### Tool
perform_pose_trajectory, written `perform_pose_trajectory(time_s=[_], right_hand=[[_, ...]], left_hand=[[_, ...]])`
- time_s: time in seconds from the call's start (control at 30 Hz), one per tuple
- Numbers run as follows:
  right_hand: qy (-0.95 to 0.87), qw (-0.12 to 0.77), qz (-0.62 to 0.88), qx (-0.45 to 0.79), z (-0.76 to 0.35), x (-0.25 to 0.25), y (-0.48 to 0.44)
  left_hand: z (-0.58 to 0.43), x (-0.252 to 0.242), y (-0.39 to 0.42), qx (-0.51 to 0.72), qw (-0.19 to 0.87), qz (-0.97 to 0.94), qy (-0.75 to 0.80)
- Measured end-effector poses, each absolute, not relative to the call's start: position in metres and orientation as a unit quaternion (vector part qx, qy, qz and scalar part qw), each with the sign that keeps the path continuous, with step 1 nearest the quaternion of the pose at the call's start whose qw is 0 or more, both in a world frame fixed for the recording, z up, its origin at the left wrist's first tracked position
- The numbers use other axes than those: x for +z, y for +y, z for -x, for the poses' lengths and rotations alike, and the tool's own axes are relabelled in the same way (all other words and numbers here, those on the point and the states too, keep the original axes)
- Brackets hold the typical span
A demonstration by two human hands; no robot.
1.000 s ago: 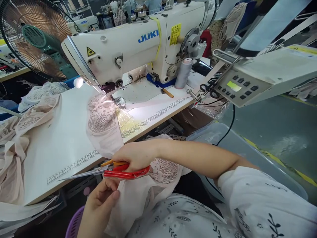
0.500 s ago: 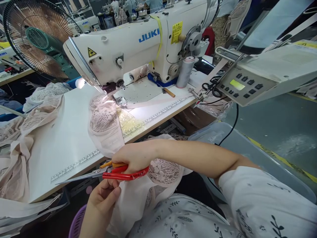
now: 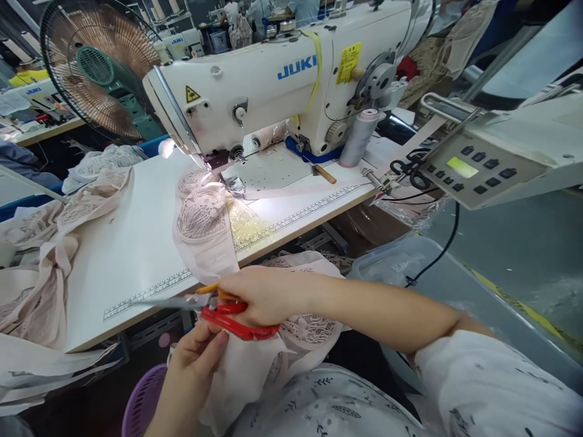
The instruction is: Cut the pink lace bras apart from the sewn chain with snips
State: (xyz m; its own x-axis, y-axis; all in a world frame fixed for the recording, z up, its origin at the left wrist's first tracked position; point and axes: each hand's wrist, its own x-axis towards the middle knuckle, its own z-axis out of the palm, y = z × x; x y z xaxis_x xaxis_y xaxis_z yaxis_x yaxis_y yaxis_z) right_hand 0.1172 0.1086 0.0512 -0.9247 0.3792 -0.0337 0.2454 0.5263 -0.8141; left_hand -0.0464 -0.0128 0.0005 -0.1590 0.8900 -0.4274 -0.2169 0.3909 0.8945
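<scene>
Red-handled scissors (image 3: 241, 325) are gripped in my right hand (image 3: 259, 294), their blades pointing left across the table's front edge and blurred at the tip. An orange-handled tool (image 3: 207, 289) shows at the same hand; its kind is hard to make out. Just below, my left hand (image 3: 200, 358) pinches the edge of a pale pink lace bra (image 3: 241, 370) that lies over my lap. Another lace-cupped part of the pale pink fabric (image 3: 203, 218) runs from under the sewing machine's needle down over the table edge, passing behind my right hand.
The white sewing machine (image 3: 255, 79) stands on a white table (image 3: 136, 243) with printed rulers. Finished-looking lace pieces (image 3: 36, 291) lie at left. A fan (image 3: 100, 67), thread cone (image 3: 359, 138), control panel (image 3: 473, 164), clear plastic bin (image 3: 423, 255) and purple basket (image 3: 143, 400) surround it.
The camera view has shifted, so the scene sits further right. The scissors have tilted slightly, with their handles angling down to the right. Both hands keep their hold.
</scene>
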Motion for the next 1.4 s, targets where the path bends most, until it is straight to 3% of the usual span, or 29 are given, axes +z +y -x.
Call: perform_pose_trajectory(time_s=[0.13,0.33,0.43,1.23,1.4], right_hand=[[-0.791,0.148,0.298,0.514,-0.147,0.042,0.089],[-0.854,-0.074,0.283,0.431,-0.183,0.029,0.066],[-0.860,-0.104,0.298,0.402,-0.183,0.025,0.060],[-0.816,-0.079,0.369,0.438,-0.162,0.017,0.044],[-0.811,0.028,0.384,0.441,-0.165,0.010,0.054]], left_hand=[[0.051,0.002,-0.012,0.482,0.595,-0.253,0.591],[0.056,0.000,-0.012,0.490,0.606,-0.259,0.571],[0.054,-0.002,-0.014,0.484,0.595,-0.274,0.580],[0.051,0.001,-0.014,0.442,0.562,-0.317,0.623],[0.043,0.013,-0.018,0.438,0.524,-0.350,0.641]])
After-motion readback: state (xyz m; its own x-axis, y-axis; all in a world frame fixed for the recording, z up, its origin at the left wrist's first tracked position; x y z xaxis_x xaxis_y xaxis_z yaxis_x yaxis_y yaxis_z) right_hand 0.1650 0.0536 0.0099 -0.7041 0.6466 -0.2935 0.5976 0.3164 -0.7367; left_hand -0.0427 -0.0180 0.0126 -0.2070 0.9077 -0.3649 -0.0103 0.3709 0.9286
